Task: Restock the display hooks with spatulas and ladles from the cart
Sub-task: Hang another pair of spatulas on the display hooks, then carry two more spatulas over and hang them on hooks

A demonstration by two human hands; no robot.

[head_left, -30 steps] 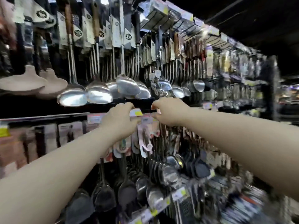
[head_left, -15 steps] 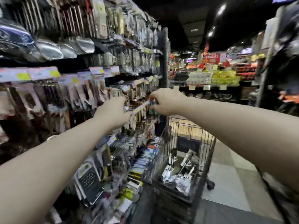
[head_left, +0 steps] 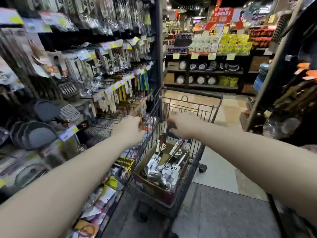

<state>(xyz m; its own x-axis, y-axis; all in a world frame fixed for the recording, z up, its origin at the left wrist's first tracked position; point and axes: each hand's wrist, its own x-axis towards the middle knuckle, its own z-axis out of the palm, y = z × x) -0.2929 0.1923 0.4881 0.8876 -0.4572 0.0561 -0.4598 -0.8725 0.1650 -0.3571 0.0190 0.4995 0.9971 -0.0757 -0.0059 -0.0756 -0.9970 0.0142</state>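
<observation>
Head view: heavy motion blur. Left grip (head_left: 128, 129) and right grip (head_left: 183, 125): apart or clamped cannot be told. One cart (head_left: 188, 108) with one box (head_left: 154, 189) is seen below the right grip. Ladles (head_left: 153, 176) are piled inside, count unclear. Display hooks (head_left: 118, 85) are seen left of the left grip.

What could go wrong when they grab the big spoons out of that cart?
The ladles and spatulas lie jumbled together in the cardboard box, so pulling one out might drag others along and spill them. The cart stands on wheels, so it could roll away if a hand leans on it. The left hand is close to the hanging packets and might knock some down.
</observation>
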